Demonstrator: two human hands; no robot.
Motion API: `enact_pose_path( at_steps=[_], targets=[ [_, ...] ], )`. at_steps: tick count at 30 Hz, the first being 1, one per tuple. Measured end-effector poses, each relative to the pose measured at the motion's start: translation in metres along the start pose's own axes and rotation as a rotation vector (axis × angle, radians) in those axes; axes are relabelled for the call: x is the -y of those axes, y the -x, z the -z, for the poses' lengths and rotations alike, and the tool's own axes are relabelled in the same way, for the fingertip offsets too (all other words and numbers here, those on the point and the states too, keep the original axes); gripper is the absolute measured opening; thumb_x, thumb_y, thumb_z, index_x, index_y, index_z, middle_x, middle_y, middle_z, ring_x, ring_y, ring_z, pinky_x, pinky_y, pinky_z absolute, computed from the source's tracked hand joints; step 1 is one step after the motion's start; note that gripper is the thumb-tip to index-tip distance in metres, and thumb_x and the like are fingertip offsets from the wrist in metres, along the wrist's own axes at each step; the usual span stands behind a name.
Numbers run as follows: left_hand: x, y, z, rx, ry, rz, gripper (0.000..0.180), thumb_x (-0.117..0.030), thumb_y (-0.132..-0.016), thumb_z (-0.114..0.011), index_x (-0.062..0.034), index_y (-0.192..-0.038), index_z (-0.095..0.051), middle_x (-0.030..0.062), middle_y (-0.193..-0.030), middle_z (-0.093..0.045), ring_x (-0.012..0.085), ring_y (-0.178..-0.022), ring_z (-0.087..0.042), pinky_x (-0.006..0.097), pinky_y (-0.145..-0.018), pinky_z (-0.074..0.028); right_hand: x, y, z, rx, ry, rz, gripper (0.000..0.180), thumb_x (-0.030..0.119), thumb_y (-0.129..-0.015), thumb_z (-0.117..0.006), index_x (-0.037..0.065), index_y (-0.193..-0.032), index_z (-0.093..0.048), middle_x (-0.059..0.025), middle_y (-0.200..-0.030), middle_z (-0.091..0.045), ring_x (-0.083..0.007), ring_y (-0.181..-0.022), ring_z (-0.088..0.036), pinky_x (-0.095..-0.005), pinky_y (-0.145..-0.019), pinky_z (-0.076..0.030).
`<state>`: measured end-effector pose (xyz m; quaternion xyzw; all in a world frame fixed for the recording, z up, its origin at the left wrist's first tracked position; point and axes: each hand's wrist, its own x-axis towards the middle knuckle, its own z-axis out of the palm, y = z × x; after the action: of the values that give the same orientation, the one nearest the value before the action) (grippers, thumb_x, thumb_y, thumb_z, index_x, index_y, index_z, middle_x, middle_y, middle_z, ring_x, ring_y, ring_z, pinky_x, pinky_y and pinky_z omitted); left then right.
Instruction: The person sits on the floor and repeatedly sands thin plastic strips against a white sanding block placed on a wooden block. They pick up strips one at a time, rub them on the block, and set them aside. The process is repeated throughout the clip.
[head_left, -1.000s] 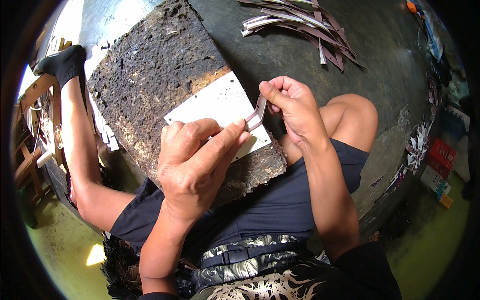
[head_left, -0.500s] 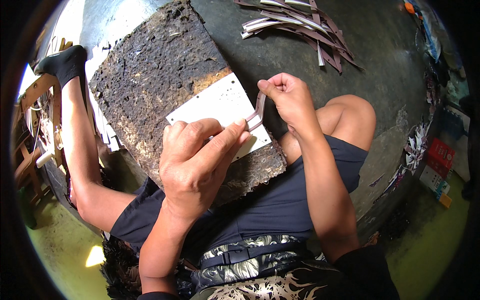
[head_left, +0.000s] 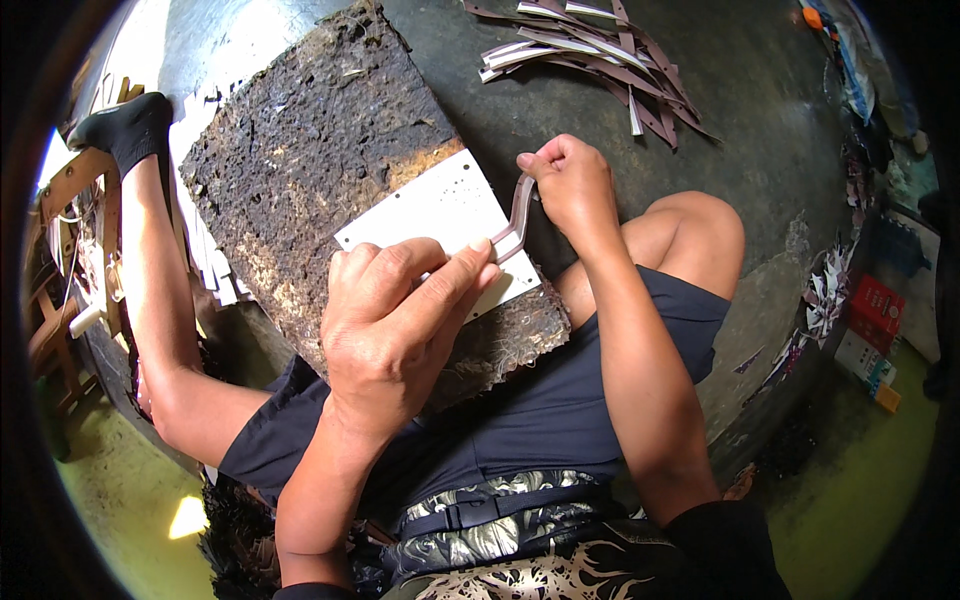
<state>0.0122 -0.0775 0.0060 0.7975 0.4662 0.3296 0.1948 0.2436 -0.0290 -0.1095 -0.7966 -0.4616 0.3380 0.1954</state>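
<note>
One head cam, fisheye, looks steeply down from above, close to the left hand (head_left: 395, 320) and right hand (head_left: 570, 185); lap at bottom, floor twd top. No 2nd view.

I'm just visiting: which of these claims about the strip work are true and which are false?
1. Both hands hold one strip. True: left hand pinches its lower end, right hand its upper end.
2. A white sheet lies on the dark board. True.
3. The pile of strips sits on the person's lap. False: it lies on the dark floor beyond the hands.
4. The person's foot is bare. False: it wears a black sock.
</note>
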Motion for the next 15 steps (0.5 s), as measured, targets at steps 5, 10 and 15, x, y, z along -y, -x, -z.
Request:
enact_pose_path(
  at_steps=[5, 10, 15],
  targets=[
    [0.0, 0.0, 0.001, 0.002, 0.0, -0.002, 0.034, -0.014, -0.083, -0.098, -0.0125, -0.115, -0.089, 0.0019, -0.096, -0.071, 0.0199, -0.078, -0.06, 0.038, -0.071, -0.043, -0.003, -0.005, -0.005, -0.073, 0.099, 0.03, 0.029, 0.029, -0.097, -0.089, 0.002, -0.094, -0.078, -0.0174, -0.084, -0.079, -0.0342, -0.079, -0.077, -0.0457, -0.076, -0.058],
    [0.0, 0.0, 0.0, -0.005, 0.005, 0.013, 0.031, -0.014, -0.084, -0.098, -0.0122, -0.113, -0.089, 0.0019, -0.095, -0.071, 0.0204, -0.078, -0.06, 0.038, -0.071, -0.044, -0.005, -0.011, -0.009, -0.125, 0.168, 0.073, 0.03, 0.029, -0.099, -0.087, 0.002, -0.093, -0.075, -0.0211, -0.087, -0.079, -0.0431, -0.087, -0.078, -0.0508, -0.08, -0.058],
    [-0.001, 0.0, 0.0, -0.017, 0.009, 0.019, 0.028, -0.014, -0.084, -0.097, -0.0117, -0.111, -0.089, 0.0016, -0.094, -0.07, 0.0205, -0.078, -0.06, 0.038, -0.072, -0.044, -0.018, -0.015, -0.013, -0.186, 0.198, 0.131, 0.03, 0.029, -0.1, -0.085, 0.002, -0.093, -0.075, -0.023, -0.09, -0.079, -0.0473, -0.091, -0.077, -0.0535, -0.082, -0.058]
  ],
)
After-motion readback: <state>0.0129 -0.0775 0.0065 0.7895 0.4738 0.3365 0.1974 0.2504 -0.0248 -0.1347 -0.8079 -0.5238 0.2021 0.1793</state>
